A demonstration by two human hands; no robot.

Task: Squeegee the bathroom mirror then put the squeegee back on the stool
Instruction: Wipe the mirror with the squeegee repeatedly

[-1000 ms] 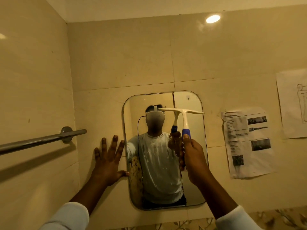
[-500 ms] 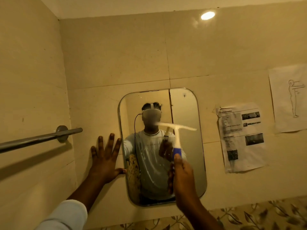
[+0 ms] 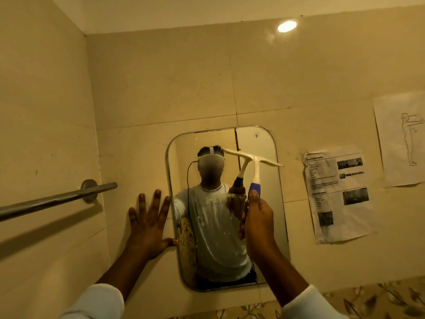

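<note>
Head view: right hand (image 3: 258, 224) holds squeegee (image 3: 255, 171) against mirror (image 3: 270, 194).

The mirror (image 3: 220, 226) hangs on the far wall. The squeegee (image 3: 255, 166) lies with its blade across the mirror's upper right part. Its handle runs down into the right hand (image 3: 259, 224), which grips it in front of the mirror's right half. The left hand (image 3: 149, 224) lies flat on the wall just left of the mirror, thumb touching its edge. A rail (image 3: 57, 200) runs along the left wall. A printed sheet (image 3: 335, 194) is right of the mirror, and a second sheet (image 3: 402, 139) is farther right and higher. A light (image 3: 287, 26) shows high on the far wall.
</note>
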